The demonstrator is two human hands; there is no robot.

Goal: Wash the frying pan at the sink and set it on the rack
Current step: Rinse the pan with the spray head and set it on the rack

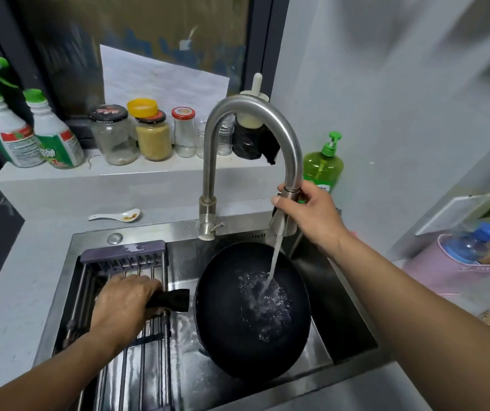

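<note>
Black frying pan point(252, 310) tilted in steel sink point(353, 330), water hitting it | left hand point(122, 307) closed round its handle point(172, 299), over the rack point(125, 262) | right hand point(309, 212) wrapped round the faucet head point(285, 215) | rinsing; scrubbing likely next | jars point(137, 134) on pale ledge.

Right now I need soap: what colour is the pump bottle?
Green pump bottle, clearest in the head view.

Left hand point(123, 304) grips pan point(252, 312); right hand point(309, 215) holds faucet point(286, 209).
</note>
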